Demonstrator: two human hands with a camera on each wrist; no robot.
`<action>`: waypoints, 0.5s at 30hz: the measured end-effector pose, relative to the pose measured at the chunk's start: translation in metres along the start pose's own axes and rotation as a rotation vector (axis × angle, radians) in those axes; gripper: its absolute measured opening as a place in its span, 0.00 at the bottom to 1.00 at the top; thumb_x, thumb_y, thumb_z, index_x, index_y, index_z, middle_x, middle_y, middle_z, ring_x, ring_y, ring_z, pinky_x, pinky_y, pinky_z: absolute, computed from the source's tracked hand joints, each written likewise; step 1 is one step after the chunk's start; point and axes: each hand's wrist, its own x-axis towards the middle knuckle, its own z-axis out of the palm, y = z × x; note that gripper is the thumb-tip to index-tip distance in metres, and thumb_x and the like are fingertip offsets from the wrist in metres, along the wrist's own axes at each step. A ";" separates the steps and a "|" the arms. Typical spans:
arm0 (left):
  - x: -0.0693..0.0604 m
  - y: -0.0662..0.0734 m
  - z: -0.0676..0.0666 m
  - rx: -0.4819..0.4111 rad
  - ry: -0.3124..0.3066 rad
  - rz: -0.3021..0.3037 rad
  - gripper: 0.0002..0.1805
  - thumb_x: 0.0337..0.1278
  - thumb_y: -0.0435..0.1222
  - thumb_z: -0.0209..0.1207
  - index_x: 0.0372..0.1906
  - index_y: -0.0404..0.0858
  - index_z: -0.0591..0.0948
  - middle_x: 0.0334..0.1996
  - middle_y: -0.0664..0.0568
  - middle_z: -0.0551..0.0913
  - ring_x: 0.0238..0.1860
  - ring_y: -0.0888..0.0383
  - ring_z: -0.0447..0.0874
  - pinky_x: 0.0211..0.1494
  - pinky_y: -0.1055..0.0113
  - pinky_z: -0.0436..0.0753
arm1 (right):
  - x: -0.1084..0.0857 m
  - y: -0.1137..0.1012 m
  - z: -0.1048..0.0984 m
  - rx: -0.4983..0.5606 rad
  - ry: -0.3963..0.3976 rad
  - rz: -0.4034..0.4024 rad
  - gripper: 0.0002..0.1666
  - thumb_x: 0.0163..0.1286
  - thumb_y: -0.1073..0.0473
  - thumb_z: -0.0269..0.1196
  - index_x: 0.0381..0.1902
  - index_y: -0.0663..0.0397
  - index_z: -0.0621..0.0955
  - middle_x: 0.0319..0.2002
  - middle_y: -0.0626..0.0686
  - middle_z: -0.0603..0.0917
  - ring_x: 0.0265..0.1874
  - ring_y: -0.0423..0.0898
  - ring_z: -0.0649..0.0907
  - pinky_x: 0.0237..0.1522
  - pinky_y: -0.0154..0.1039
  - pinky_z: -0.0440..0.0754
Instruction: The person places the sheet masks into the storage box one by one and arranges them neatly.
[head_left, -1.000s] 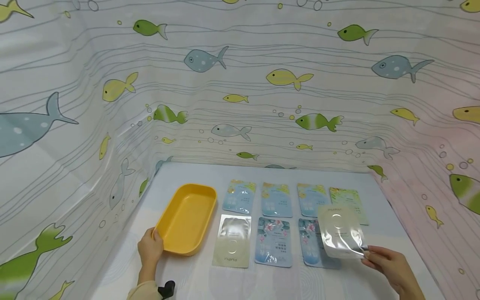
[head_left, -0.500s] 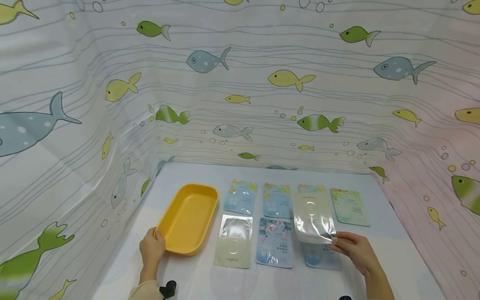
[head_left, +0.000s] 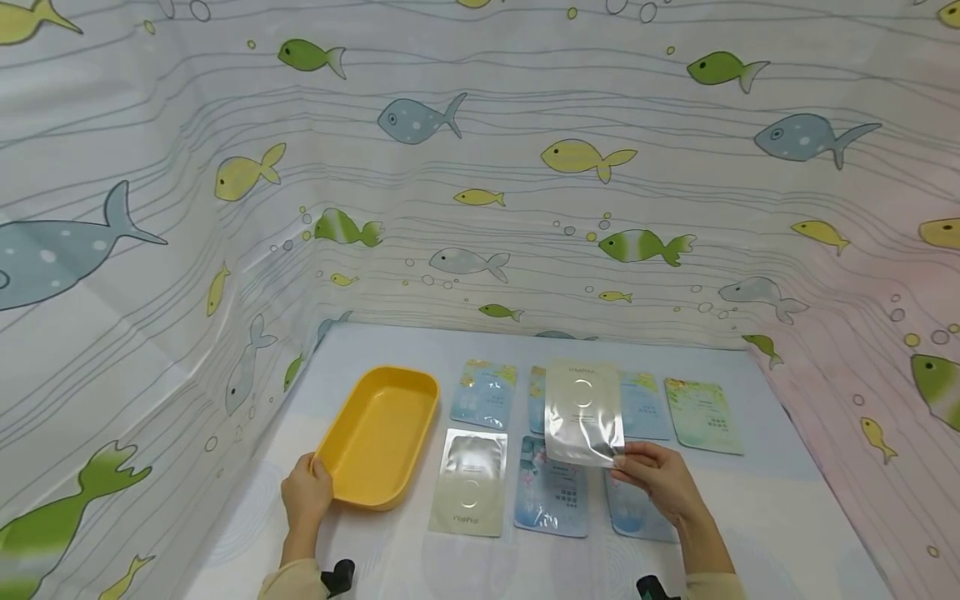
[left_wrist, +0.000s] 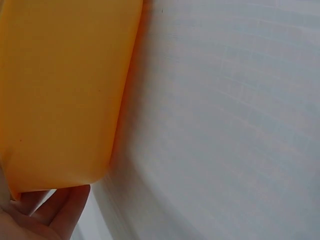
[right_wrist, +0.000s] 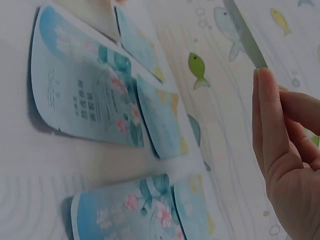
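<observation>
My right hand (head_left: pixel 660 479) pinches a pale gold-green face mask packet (head_left: pixel 583 412) by its lower right corner, raised above the table. In the right wrist view this packet (right_wrist: pixel 250 42) appears nearly edge-on at the fingertips. It partly covers a blue floral packet (head_left: pixel 551 508) and blue-yellow packets behind it. On the left, my left hand (head_left: pixel 306 492) grips the near left corner of a yellow tray (head_left: pixel 378 437). In the left wrist view, fingers curl under the end of the tray (left_wrist: pixel 70 95). Nothing lies inside the tray.
A second gold-green packet (head_left: pixel 468 483) lies right of the tray. A blue-yellow packet (head_left: pixel 483 393) lies behind it. A green packet (head_left: pixel 703 414) is at the far right, another blue floral packet (head_left: pixel 637 508) near the right hand. Fish-patterned sheeting (head_left: pixel 480 225) surrounds the table.
My right hand has carried the gold-green packet leftward, from over the right-hand packets to over the middle ones. The left hand and the yellow tray have stayed in place.
</observation>
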 end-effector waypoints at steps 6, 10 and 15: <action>0.000 0.001 0.002 -0.007 0.002 0.000 0.15 0.61 0.28 0.44 0.43 0.19 0.76 0.39 0.24 0.79 0.40 0.25 0.76 0.45 0.39 0.72 | 0.018 0.005 0.029 0.010 -0.067 -0.034 0.11 0.61 0.79 0.56 0.42 0.71 0.76 0.32 0.53 0.85 0.34 0.46 0.87 0.41 0.38 0.82; -0.001 0.002 0.001 -0.001 -0.008 -0.010 0.15 0.61 0.28 0.44 0.44 0.19 0.75 0.40 0.24 0.79 0.41 0.24 0.75 0.45 0.38 0.71 | 0.030 0.008 0.051 -0.013 -0.087 -0.021 0.12 0.61 0.76 0.57 0.44 0.76 0.73 0.31 0.51 0.85 0.33 0.45 0.87 0.41 0.38 0.82; -0.001 0.002 -0.001 0.004 -0.009 -0.009 0.16 0.61 0.28 0.43 0.44 0.19 0.75 0.40 0.24 0.79 0.41 0.24 0.75 0.45 0.38 0.71 | 0.043 0.010 0.077 -0.024 -0.118 -0.003 0.17 0.62 0.75 0.58 0.47 0.84 0.69 0.31 0.50 0.85 0.32 0.45 0.87 0.41 0.38 0.82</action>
